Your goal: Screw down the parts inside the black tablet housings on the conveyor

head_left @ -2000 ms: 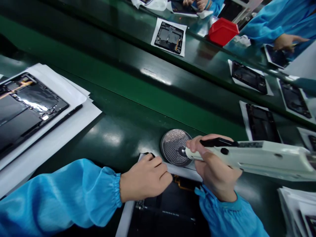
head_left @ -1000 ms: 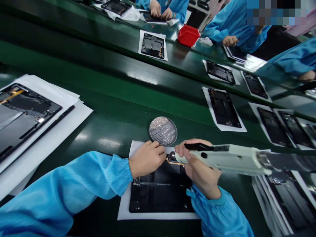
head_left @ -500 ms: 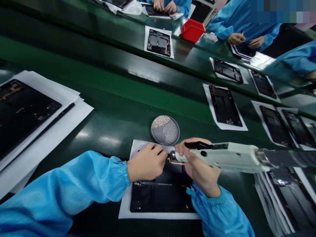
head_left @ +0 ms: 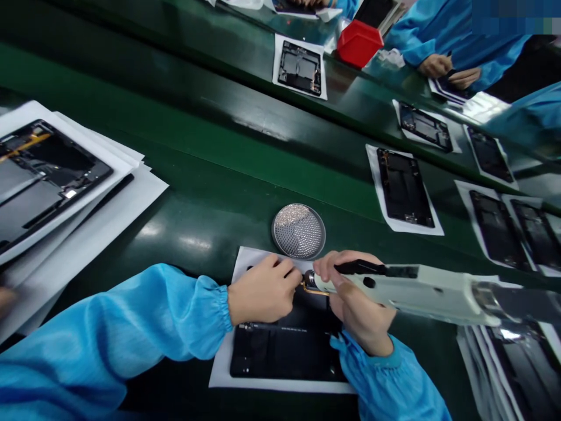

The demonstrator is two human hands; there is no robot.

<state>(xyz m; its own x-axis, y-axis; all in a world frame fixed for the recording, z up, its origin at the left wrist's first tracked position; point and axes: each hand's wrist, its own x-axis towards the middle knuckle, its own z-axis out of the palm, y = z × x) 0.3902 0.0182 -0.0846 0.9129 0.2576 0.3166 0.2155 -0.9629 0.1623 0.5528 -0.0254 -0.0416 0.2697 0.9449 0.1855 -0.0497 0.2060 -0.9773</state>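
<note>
My right hand (head_left: 362,310) is wrapped around a pale electric screwdriver (head_left: 421,289) with a black lever. The tool lies nearly level, its metal nose pointing left toward my other hand. My left hand (head_left: 265,289) is curled at the upper part of a black tablet body (head_left: 284,354), fingertips beside the screwdriver's nose; what they pinch, if anything, is hidden. A thin orange flex cable (head_left: 318,291) shows just under the nose. Beneath the tablet is a white sheet (head_left: 219,374). Just beyond my hands sits a round metal dish (head_left: 299,231) of small screws in a dimpled plate.
Tablet bodies on white sheets are stacked at left (head_left: 56,169) and lower right (head_left: 521,356). Several more lie along the green bench, including one tablet (head_left: 405,187). A red bin (head_left: 359,44) stands across the bench. Co-workers' hands (head_left: 464,77) work at the far side.
Another tablet body on its sheet now tops the left stack, and a blurred hand shows at the left edge. The view has shifted slightly. My hands stay in nearly the same place.
</note>
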